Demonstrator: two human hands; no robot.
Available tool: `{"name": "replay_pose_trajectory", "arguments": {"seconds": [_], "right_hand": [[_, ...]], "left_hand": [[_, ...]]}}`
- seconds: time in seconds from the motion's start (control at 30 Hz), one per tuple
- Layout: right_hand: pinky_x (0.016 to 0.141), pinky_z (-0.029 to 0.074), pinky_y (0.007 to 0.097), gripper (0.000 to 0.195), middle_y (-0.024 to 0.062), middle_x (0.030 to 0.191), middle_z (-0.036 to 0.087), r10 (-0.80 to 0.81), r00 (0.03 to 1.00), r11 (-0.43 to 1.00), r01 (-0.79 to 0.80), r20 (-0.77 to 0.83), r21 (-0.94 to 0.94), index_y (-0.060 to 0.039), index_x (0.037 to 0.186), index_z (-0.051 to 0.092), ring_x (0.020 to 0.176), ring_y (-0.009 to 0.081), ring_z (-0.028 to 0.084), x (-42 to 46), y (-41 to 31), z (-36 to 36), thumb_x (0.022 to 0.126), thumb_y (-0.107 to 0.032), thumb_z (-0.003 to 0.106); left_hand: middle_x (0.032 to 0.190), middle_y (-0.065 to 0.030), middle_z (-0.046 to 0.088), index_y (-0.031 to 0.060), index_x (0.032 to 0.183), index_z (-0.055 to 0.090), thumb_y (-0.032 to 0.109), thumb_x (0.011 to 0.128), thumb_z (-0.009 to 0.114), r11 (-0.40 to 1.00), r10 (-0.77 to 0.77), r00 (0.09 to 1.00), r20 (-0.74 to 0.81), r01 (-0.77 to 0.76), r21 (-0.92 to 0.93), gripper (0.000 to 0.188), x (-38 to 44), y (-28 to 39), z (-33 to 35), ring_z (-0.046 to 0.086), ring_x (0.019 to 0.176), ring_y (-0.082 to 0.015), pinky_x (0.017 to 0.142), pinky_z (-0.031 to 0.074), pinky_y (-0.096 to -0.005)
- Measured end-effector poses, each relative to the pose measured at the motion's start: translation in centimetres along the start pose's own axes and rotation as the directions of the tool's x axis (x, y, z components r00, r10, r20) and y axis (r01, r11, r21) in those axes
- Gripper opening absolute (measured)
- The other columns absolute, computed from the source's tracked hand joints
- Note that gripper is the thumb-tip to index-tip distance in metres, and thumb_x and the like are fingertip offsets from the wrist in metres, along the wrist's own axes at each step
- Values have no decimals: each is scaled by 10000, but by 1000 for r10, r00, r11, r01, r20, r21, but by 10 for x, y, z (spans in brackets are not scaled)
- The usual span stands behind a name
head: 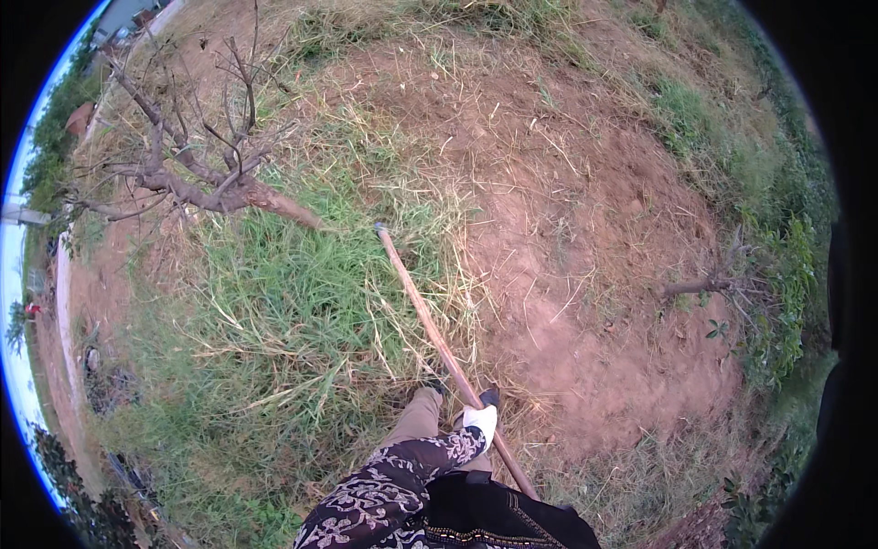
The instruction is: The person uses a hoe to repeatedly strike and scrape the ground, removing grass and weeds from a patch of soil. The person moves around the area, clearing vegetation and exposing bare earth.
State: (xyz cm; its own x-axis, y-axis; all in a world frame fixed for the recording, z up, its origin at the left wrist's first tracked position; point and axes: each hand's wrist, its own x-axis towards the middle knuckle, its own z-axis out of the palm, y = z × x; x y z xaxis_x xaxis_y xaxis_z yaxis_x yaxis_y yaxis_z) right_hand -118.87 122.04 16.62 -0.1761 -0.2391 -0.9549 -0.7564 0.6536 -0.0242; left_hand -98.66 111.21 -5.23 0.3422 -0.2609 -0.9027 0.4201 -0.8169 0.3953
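Observation:
My left hand [481, 420], in a white work glove, is closed around the wooden handle [429, 322] of a long tool. The handle slants from beside my body up and left into the grass. At its far end a small grey-blue tip [379, 227] shows, perhaps metal; whatever head it has cannot be made out among the stalks. Green and dry grass [309, 288] stands thick to the left of the handle. My right hand is out of view. Dark shoes [490, 396] show close to the gloved hand.
A leafless branching small tree [274, 199] leans at the upper left, its base near the tool's tip. Bare reddish soil [603, 343] with scattered straw spreads to the right. A cut-looking branch [696, 286] and leafy shrubs [782, 302] border the right side.

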Motion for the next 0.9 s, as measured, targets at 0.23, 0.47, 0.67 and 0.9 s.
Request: {"name": "replay_pose_trajectory", "arguments": {"seconds": [0.23,0.47,0.67,0.9], "right_hand": [[598,442,324,301,116,666,590,-403,907,914,392,-122,-103,-7,835,574,640,179,585,65,-96,-3,690,-261,650],[587,454,387,326,181,699,591,-715,624,692,697,-316,-190,-39,863,554,686,344,587,100,-259,-34,699,-305,645],[636,450,431,348,202,735,588,-607,771,791,564,-193,-237,-28,834,536,723,373,568,85,-261,-28,716,-350,592],[719,452,337,391,187,774,608,13,999,999,-10,52,-46,3,935,581,762,262,614,-12,-52,-9,714,-316,625]], "left_hand": [[603,-65,471,12,883,401,112,697,593,959,267,964,-6,-266,-100,286,52,165,2,485,422,-171,367,410,-304],[559,-43,446,39,867,387,103,749,534,738,636,772,22,-599,-313,199,40,383,-15,460,369,-157,340,387,-300],[530,-72,489,27,796,412,145,743,553,842,484,874,-38,-477,-250,191,110,319,-26,470,375,-173,339,386,-301],[574,-86,518,-3,904,488,177,679,629,998,57,998,-2,-57,8,320,10,-2,-26,536,512,-196,499,452,-323]]}}
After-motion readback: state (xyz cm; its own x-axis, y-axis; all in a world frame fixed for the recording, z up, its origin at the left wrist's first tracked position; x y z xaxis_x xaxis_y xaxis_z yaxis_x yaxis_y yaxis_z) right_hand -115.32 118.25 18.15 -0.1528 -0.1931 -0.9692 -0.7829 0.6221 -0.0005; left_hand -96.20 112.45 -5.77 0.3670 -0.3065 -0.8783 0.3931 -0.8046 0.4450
